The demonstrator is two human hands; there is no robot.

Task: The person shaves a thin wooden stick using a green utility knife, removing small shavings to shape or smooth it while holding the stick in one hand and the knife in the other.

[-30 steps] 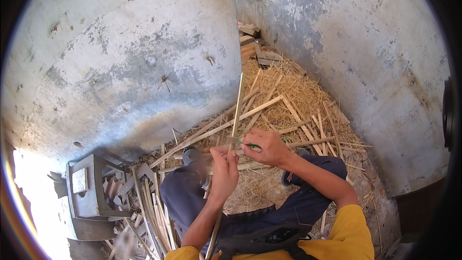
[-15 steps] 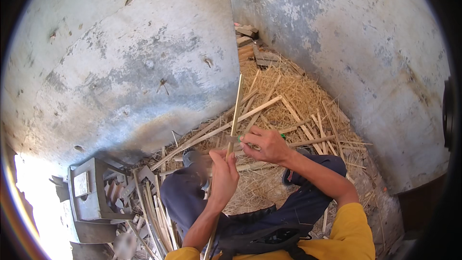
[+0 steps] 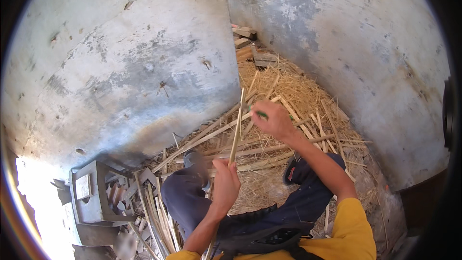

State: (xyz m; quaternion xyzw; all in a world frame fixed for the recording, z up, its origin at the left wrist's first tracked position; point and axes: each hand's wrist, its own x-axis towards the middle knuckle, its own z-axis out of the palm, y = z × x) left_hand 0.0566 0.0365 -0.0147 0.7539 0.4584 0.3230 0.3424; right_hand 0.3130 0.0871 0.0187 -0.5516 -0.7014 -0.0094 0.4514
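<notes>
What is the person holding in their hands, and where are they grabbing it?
The left hand grips a thin bamboo strip near its lower part, with the strip pointing up. The right hand holds something small and green in its fingers, up by the strip's top.

L hand (image 3: pixel 225 183) fisted low, R hand (image 3: pixel 273 121) closed, arm outstretched
</notes>
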